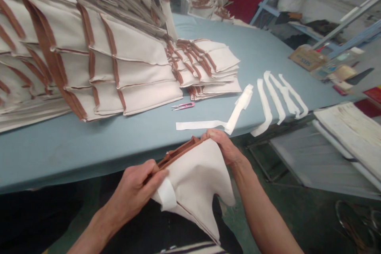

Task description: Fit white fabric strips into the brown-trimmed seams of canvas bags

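Between my hands, over my lap at the table's front edge, hangs a cream fabric piece [196,178] with a brown-trimmed upper edge. My left hand [138,184] pinches its left end, thumb on top, where a short white strip [167,195] hangs down beside the thumb. At the far right end of the brown edge, my right hand [222,143] grips the corner with fingers closed. The brown edge is stretched between both hands, and the lower part droops in folds. Beyond it on the table lie pink-handled thread snips [183,106] and a long white tape strip [205,125].
Large stacks of cream pieces with brown trim [143,75] fill the left of the blue-covered table [143,131]. A smaller stack [222,57] stands beside them. More white strips [278,95] drape over the right edge. Farther right are a cardboard box [308,58] and metal shelving [345,41].
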`<state>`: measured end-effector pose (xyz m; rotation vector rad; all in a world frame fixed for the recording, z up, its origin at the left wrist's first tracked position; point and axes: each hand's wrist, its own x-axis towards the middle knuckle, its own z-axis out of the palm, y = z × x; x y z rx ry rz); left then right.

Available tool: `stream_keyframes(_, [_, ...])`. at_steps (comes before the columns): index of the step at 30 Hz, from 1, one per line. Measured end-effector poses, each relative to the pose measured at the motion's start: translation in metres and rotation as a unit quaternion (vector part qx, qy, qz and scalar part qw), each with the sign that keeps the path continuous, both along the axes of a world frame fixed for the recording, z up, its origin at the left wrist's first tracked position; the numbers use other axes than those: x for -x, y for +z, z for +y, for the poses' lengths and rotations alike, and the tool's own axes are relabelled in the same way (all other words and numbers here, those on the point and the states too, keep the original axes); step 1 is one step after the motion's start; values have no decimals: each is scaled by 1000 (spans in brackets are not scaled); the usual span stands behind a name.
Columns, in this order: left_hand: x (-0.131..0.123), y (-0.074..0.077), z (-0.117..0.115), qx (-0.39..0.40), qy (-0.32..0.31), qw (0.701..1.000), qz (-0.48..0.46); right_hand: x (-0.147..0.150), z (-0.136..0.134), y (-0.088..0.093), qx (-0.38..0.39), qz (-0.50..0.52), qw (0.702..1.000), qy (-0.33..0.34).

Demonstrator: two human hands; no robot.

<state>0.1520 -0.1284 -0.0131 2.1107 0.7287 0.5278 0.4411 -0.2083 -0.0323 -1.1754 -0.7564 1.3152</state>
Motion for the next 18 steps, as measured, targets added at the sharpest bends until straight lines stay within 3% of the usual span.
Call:
stream_keyframes(7, [21, 1, 9, -100, 113, 987, -52, 26, 2, 59, -71, -75, 993, 57])
stream_keyframes(12, [38, 6, 8, -114, 101, 988, -24, 41, 5, 80, -122, -107, 982, 93])
stream_keyframes(18, [50, -12, 29, -34, 55, 998, 20, 55, 1, 93, -157, -206, 960, 108])
